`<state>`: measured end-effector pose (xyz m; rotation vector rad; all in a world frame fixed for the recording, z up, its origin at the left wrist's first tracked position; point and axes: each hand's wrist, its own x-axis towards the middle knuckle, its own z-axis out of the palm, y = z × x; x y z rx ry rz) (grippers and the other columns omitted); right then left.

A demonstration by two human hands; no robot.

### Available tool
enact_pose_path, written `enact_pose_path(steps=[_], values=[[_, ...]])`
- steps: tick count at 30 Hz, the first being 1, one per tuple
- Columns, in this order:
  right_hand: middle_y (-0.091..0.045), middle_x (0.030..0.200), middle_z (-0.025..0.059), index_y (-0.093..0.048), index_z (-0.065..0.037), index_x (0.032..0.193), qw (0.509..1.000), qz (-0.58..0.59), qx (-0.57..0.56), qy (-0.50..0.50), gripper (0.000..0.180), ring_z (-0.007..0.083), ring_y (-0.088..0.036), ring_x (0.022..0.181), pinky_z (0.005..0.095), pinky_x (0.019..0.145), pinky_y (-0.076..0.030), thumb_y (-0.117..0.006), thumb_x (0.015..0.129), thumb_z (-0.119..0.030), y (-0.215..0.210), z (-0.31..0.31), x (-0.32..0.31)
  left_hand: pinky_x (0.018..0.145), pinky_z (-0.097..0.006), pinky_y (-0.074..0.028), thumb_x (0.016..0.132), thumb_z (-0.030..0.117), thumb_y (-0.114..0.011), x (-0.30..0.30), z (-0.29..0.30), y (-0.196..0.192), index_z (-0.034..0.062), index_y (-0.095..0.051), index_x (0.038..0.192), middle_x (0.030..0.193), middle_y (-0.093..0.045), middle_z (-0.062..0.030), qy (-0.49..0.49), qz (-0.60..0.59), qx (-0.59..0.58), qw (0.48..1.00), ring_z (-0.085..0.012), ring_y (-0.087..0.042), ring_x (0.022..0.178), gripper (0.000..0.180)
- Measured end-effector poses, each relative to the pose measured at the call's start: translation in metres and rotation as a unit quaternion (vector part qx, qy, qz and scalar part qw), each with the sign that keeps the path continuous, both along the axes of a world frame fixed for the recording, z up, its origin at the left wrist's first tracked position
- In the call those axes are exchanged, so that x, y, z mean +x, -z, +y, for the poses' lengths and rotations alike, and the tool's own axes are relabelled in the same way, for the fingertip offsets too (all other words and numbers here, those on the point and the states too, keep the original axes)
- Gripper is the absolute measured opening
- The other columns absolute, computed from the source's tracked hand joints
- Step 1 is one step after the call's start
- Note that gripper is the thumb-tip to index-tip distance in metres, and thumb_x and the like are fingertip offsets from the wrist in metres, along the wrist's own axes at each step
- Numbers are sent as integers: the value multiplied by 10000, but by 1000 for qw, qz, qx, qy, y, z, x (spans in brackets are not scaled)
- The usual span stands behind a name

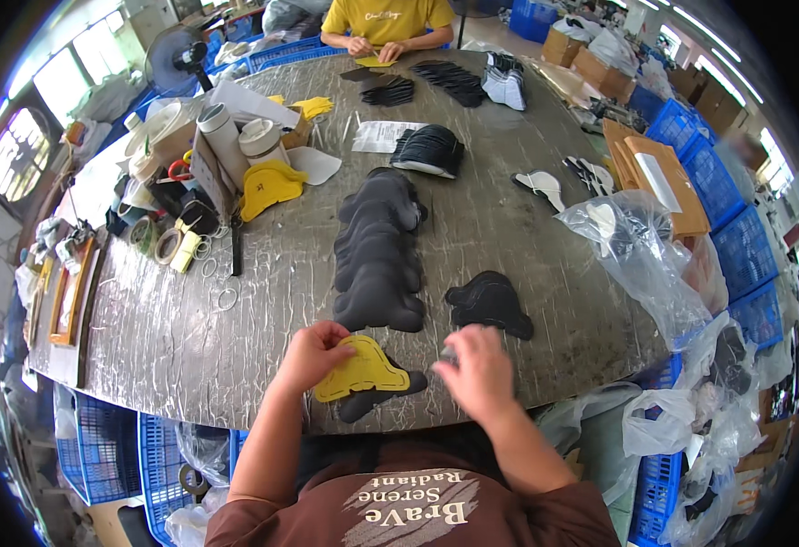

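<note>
My left hand (311, 358) pinches the upper left edge of a yellow template (360, 369) with slots along its outline. Under the template lies a dark padded piece (383, 397), sticking out at its right and lower sides. To the right, my right hand (478, 372) is held apart from the template, its fingers curled and somewhat blurred. A small greyish thing shows at its fingertips, too unclear to name. Ahead of my hands runs a row of overlapping dark moulded pads (376, 264). Beyond my right hand is a small pile of black pieces (490, 304) with a stitched-looking outline.
Tape rolls (169, 244), containers (261, 141) and another yellow template (270, 187) crowd the left. A black stack (428, 150) stands farther back. Plastic bags (632, 246) and brown envelopes (659, 173) lie right. Opposite, a person in yellow (390, 23) handles a yellow piece.
</note>
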<state>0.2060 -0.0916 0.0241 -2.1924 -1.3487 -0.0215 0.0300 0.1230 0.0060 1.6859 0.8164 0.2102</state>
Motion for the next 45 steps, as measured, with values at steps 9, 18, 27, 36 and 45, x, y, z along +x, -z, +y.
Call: enact_pose_path(steps=[9,18,27,36,45], values=[[-551,1232,67,-559,-138,1210,961,-20,-171,-218,695,309,-458,1204,399,998,-446,-756,548,-67,-11,44,120,654,-248,-505,779,106,-759,-4,-13,9,-19,-646,1003,788,-674,-60,-4,24,36,999,-88,-617,714,280],[-595,1006,57,-594,-108,973,955,-26,-218,-200,441,290,-533,1037,391,888,-475,-713,552,-54,-15,9,154,669,-242,-511,787,95,-756,-6,-11,2,-19,-651,1006,825,-688,-56,-5,8,7,1000,-76,-626,745,268],[-566,1046,92,-625,-62,1009,969,51,-100,-222,479,291,-518,1054,388,920,-463,-794,611,-269,-25,9,55,837,-374,-503,765,183,-747,-6,-40,-20,-35,-643,1037,962,-611,-171,45,69,199,977,-332,-605,890,364],[-558,890,63,-659,-66,923,985,68,-65,-144,375,260,-555,873,383,741,-488,-824,626,-225,12,7,-34,905,-424,-457,742,86,-718,-52,-74,-17,-14,-598,1095,1066,-582,-150,67,47,326,942,-358,-528,1019,385],[-559,911,67,-654,-45,943,991,61,-29,-115,331,266,-548,882,375,750,-486,-791,669,-169,12,3,-38,863,-411,-464,741,60,-714,-49,-82,-9,-9,-654,1011,1019,-578,-124,62,20,347,936,-328,-528,962,285]])
